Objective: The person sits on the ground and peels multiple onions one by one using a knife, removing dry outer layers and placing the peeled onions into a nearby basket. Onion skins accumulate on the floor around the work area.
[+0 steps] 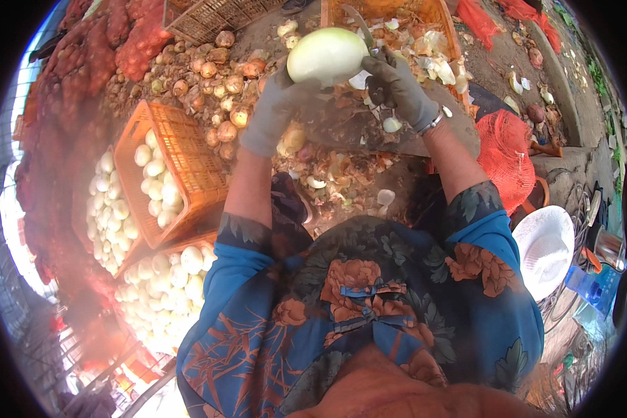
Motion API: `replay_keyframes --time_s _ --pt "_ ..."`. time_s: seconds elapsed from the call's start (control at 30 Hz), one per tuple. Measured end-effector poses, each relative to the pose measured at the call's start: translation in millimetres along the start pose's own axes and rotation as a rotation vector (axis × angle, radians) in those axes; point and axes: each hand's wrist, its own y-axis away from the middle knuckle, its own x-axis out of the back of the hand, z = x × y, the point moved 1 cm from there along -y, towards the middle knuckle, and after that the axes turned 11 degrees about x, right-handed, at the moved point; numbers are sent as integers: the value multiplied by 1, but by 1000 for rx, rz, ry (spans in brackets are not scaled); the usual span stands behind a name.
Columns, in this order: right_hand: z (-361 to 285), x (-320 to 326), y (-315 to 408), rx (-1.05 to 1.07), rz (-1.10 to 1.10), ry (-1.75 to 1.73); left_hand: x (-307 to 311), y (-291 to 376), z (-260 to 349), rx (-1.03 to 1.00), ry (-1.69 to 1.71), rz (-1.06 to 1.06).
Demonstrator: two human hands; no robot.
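Note:
A large peeled onion (pixel 326 56), pale white-green and smooth, is held up in front of me. My left hand (pixel 279 107), in a grey work glove, grips it from the left and below. My right hand (pixel 399 89), gloved too, holds a knife (pixel 359 23) whose curved blade points up and away beside the onion's right end. The fingers of that hand are close to the onion; whether they touch it I cannot tell. Beneath both hands is a dark board or flat surface (pixel 339 120) with scraps of onion skin on it.
Unpeeled onions (pixel 217 78) are heaped on the ground at the left. An orange crate (pixel 198 162) with peeled onions stands tilted over other filled crates. Skins fill another orange crate (pixel 452 31) ahead. A red mesh sack (pixel 504 157) and a white hat (pixel 543 253) lie at the right.

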Motion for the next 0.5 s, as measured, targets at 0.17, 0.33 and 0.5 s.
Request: replay_keyframes --time_s 0.17,0.33,0.5 --pt "-9 -2 -1 197 -115 306 4 -16 -39 -20 386 -124" --pt "-3 -2 -6 278 -100 497 6 -13 -43 -18 454 -152" --pt "-23 -9 10 243 -131 799 12 -13 -42 -61 351 -164"
